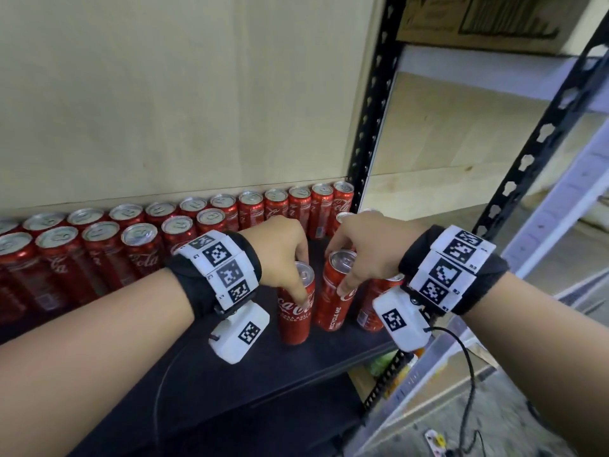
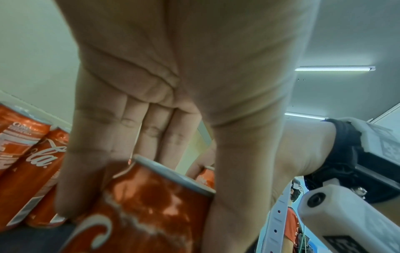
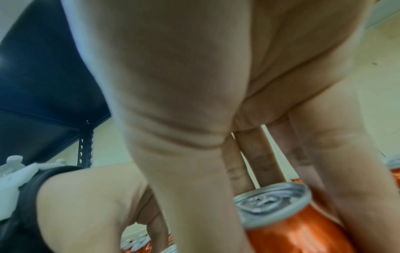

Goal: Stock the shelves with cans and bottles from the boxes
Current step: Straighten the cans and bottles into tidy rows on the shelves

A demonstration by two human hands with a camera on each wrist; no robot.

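Red cans stand side by side on our dark shelf [image 1: 230,374]: our left hand [image 1: 280,249] grips the left can [image 1: 295,308] from above, thumb down its front. Our right hand [image 1: 365,245] clasps the right can [image 1: 334,291] likewise, both just before the stocked rows of cans [image 1: 131,239].

- A stockroom or shop storeroom is suggested by a black slotted-steel rack upright [image 1: 370,120] beside bare plywood backing [image 1: 171,94].
- Rows of identical red cola cans [image 1: 99,239] are lined up on a dark shelf [image 1: 263,384].
- A cardboard carton [image 1: 478,21] is stored on a higher shelf.
- Fluorescent tube lights [image 2: 334,69] are mounted overhead.
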